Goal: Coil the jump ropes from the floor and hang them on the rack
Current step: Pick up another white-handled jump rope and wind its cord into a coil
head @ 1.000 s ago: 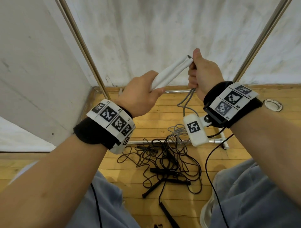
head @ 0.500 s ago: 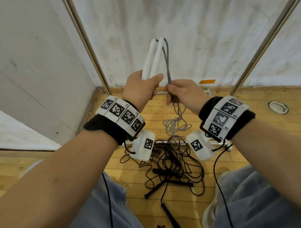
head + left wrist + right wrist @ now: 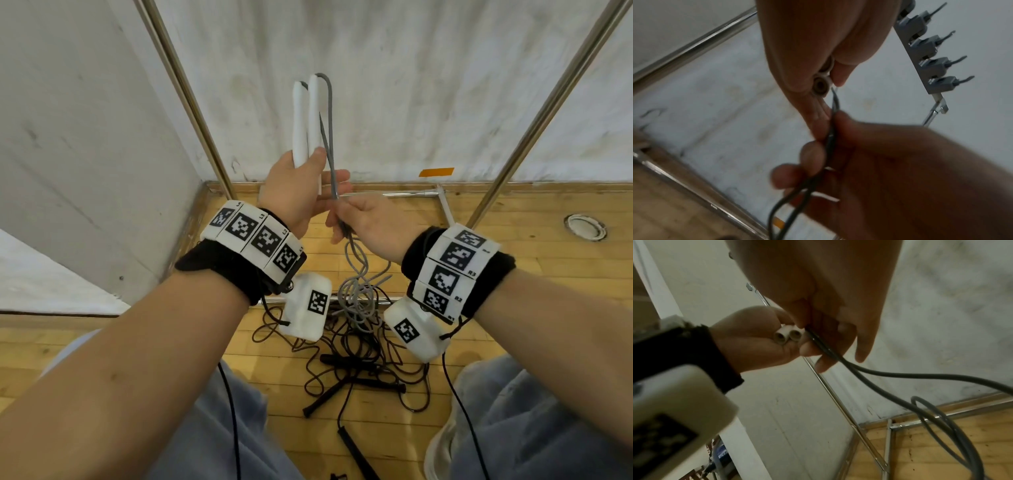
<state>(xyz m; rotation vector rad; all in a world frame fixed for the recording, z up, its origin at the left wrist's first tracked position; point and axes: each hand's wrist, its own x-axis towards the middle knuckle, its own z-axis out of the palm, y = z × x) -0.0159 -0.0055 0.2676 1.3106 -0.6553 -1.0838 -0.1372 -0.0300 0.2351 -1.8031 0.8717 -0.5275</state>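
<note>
My left hand [image 3: 301, 192] grips two white jump-rope handles [image 3: 306, 120] side by side, pointing up in front of the wall; their open butt ends [image 3: 788, 335] show below its fingers [image 3: 840, 78]. A grey cord [image 3: 329, 113] runs from the handle tops down to my right hand [image 3: 359, 219], which pinches both strands [image 3: 824, 348] just below the left hand. Below it the grey cord [image 3: 359, 291] hangs in loose loops to the floor. A tangle of black jump ropes [image 3: 352, 359] lies on the wooden floor between my knees.
Two slanted metal rack poles [image 3: 191, 102] [image 3: 534, 130] rise at left and right, with base bars [image 3: 394, 194] on the floor. A bar of grey hooks [image 3: 929, 53] shows high in the left wrist view. Walls close in behind and to the left.
The left hand has turned the white handles from slanted to upright and raised them. The right hand slid from the handle tips down the grey cord to below the left hand.
</note>
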